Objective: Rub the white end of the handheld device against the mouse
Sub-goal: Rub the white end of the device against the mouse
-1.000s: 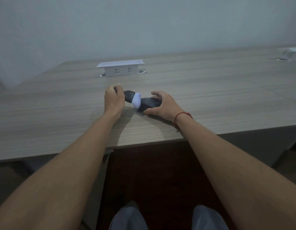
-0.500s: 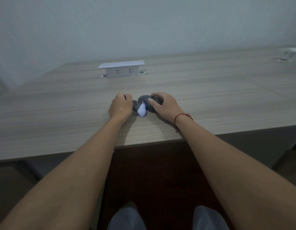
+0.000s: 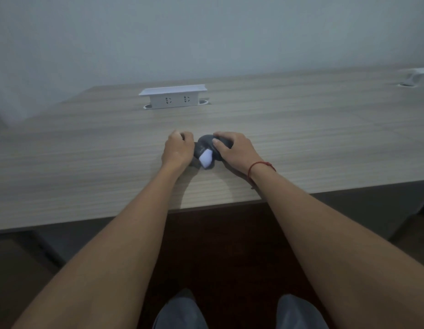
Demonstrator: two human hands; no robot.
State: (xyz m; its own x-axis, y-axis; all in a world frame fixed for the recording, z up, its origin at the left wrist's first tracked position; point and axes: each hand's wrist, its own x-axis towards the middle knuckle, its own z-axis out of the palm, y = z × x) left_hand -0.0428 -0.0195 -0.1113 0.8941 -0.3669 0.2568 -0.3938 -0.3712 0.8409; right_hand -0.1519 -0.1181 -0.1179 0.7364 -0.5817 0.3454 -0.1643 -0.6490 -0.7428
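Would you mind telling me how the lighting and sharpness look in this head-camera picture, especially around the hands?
Head view: dim, flat, bluish light, no glare; soft shadows on the desk below both wrists; left hand, right hand and mouse look slightly soft; the white end is the brightest spot; the desk's far edge bows from the wide-angle lens.

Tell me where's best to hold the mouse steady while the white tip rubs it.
Probably the mouse's far and right flanks, coming from the right as the right hand does: the white end works its near-left side, so fingers there stay clear.
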